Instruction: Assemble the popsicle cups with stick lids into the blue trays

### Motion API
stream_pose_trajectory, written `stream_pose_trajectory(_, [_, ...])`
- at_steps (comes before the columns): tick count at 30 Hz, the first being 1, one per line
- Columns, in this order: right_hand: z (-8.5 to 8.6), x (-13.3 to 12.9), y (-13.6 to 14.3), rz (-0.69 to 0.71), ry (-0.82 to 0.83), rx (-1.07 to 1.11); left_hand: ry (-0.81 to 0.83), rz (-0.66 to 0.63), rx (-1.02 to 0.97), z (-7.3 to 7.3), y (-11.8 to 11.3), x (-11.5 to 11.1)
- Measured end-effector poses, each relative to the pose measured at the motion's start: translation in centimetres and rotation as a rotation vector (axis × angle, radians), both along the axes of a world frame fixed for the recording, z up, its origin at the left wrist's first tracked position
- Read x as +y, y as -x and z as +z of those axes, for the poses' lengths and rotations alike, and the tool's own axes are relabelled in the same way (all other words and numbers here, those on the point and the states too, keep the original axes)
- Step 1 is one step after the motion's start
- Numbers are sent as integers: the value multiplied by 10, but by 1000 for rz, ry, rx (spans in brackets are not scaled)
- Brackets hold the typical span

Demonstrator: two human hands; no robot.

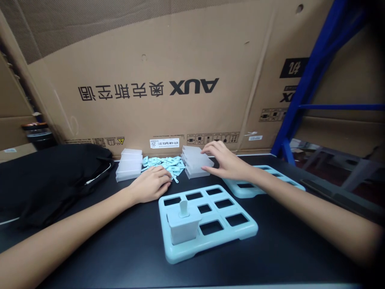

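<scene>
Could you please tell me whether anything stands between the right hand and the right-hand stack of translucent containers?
Nothing visible does: the right hand is at the right side of the translucent stack, while the light-blue sticks lie to the stack's left.

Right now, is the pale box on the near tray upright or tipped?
Upright: the pale box stands on the near tray, its handle pointing up from the top.

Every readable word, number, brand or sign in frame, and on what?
"AUX": cardboard box, upside down
"奥克斯空调": same box, upside down
"机": black block at right, upside down
"KFR-46W/BpR3E(B1)": white label on the box; its smaller print unreadable
Yellow warning triangle: box, lower left; words beside it too small
Lettering partly hidden by blue post: likely "AUX"
Far-right label, far-left label: unreadable
</scene>
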State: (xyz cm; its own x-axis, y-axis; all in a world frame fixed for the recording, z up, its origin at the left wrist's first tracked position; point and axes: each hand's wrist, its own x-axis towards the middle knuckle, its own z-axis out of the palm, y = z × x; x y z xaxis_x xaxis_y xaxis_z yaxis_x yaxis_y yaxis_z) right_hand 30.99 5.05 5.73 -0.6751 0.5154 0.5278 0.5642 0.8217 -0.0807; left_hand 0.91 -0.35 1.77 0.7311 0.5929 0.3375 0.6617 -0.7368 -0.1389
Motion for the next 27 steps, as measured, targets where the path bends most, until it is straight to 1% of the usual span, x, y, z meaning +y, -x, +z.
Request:
stream_pose_trajectory(2, [9, -17, 6, 54, 108, 44, 10, 4, -33, 0, 0, 0])
stream_pose_trajectory(4, [17, -39, 14, 172, 281, 53, 60, -32, -129, 4, 1, -1])
stream_pose_trajectory(6, [21, -61, 23, 328, 438, 25, 152, -120, -276, 9, 3, -7])
stream_pose_trajectory(7, [21, -71, 27, 398, 492, -1, 205, -175, -358, 13, 5, -12])
stream_pose_trajectory(9, [18, -87, 37, 472, 559, -70, 313, -270, -507, 20, 7, -24])
stream_pose_trajectory(11, [11, -96, 47, 479, 586, -149, 421, -334, -604, 24, 9, -38])
stream_pose_trajectory(12, [8, -98, 51, 478, 585, -179, 475, -372, -608, 25, 10, -44])
stream_pose_trajectory(15, [-2, -103, 60, 457, 546, -218, 556, -454, -492, 23, 6, -55])
stream_pose_trajectory(18, [-8, -106, 64, 391, 480, -196, 525, -464, -374, 17, -2, -55])
stream_pose_trajectory(21, [-12, -107, 66, 360, 438, -177, 466, -483, -334, 14, -9, -51])
stream_pose_trajectory(27, [-14, -99, 67, 379, 482, -223, 453, -493, -346, 13, -10, -50])
